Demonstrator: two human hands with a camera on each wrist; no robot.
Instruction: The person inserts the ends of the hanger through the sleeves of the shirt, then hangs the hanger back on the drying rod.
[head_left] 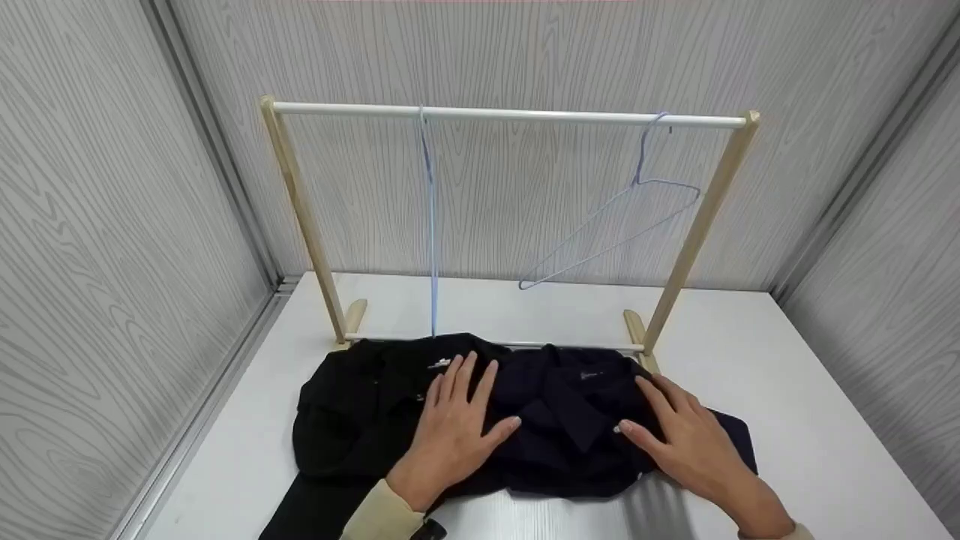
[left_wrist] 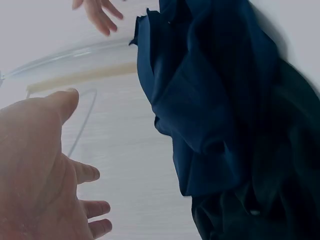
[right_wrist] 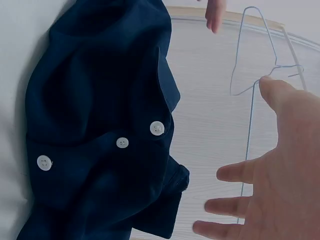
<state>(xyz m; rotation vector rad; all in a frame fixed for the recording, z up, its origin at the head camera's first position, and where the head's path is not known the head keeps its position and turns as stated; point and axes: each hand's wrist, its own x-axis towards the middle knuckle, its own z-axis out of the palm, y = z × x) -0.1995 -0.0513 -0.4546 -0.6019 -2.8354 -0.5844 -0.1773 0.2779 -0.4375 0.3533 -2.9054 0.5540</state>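
A black shirt (head_left: 337, 420) lies crumpled on the left, with a navy blue shirt (head_left: 555, 465) beside and partly against it. Spread fingers of my left hand (head_left: 450, 435) are over the edge where the two shirts meet. Over the right part of the navy shirt is my right hand (head_left: 694, 446), its fingers also extended. Both wrist views show the hands apart from the cloth, holding nothing. White buttons (right_wrist: 157, 128) stand out on the navy cloth in the right wrist view. The undersides of the shirts are hidden.
Behind the shirts stands a small clothes rack with a white rail (head_left: 510, 115) and wooden posts (head_left: 697, 232). Two thin blue hangers hang from it: one edge-on (head_left: 433, 240) left of centre, one turned (head_left: 637, 182) near the right post. Wood-grain panels (head_left: 525, 45) enclose the white table (head_left: 787, 390).
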